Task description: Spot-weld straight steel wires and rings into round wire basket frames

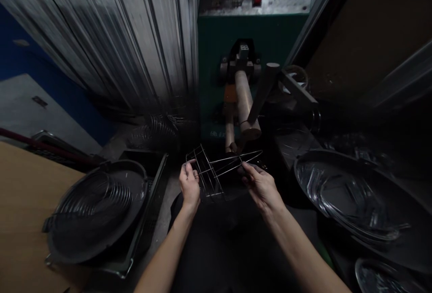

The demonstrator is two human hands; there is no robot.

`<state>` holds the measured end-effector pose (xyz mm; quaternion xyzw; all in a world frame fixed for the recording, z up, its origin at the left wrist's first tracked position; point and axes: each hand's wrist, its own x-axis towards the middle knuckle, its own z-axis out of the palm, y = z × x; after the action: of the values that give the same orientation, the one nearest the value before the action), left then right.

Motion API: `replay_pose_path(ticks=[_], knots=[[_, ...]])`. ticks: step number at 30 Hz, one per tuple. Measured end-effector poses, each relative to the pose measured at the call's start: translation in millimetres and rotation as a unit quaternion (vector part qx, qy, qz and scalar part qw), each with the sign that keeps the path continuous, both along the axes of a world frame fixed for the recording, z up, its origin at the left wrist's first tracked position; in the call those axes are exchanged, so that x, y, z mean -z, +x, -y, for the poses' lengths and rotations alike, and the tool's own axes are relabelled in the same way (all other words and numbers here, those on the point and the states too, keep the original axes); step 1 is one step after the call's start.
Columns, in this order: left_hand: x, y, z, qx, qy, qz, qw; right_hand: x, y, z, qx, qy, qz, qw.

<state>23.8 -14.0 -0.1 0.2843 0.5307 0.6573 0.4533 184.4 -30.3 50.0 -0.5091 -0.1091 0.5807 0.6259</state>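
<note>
Dim workshop, with a green machine (249,32) standing against corrugated metal sheeting (118,36). Just below the machine's copper arm (245,99), a wire rack (209,171) is held between both hands, its long axis running left to right. The left hand (189,186) pinches its left edge. The right hand (260,186), nearer the arm, has its fingers closed on the wire prongs at the right end. Left of the machine sits a tub (87,243) of coiled wire, and right of it a basin (401,212).
</note>
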Motion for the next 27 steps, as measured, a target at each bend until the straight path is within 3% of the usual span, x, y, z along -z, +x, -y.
replay_pose_path(ticks=[6, 14, 21, 27], knots=[[-5.9, -0.8, -3.3, 0.004, -0.003, 0.008, 1.000, 0.9, -2.0, -6.0, 0.009, 0.004, -0.013, 1.000], [-11.5, -6.3, -5.8, 0.012, -0.002, 0.057, 0.998, -12.2, -6.3, -4.5, 0.009, -0.014, -0.035, 0.999], [-17.2, -5.4, -14.3, -0.004, -0.002, 0.091, 0.996, 0.1, 5.4, 13.8, 0.026, -0.027, -0.035, 0.999], [-19.5, -10.0, -23.0, -0.008, 0.003, 0.066, 0.998, -1.1, 9.1, 20.5, 0.019, -0.035, -0.028, 0.999]])
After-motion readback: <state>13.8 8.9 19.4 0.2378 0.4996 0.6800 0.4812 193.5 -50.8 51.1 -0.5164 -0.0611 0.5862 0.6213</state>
